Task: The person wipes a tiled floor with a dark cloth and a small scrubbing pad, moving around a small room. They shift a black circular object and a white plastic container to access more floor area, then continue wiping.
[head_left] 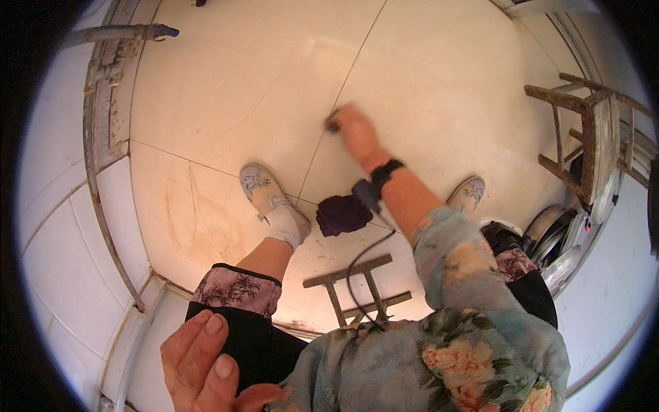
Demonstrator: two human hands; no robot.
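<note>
My right hand (358, 131) reaches out low over the floor, its fingers closed around a small dark object (333, 122). Blur hides what that object is. A black strap (386, 173) circles the right wrist, with a dark device (366, 193) attached. Below that forearm, a crumpled dark purple cloth (344, 216) lies on the tiles, beside my left shoe (260, 190). At the lower left, my left hand (201, 360) is by my left knee, holding nothing, its thumb apart from the fingers.
Behind my feet are the legs of a wooden stool (370, 288). To the right, another wooden stool (592, 129) lies near several metal lids (548, 232). A black cable (355, 268) hangs in front of me. A pipe (118, 33) juts out by the left wall.
</note>
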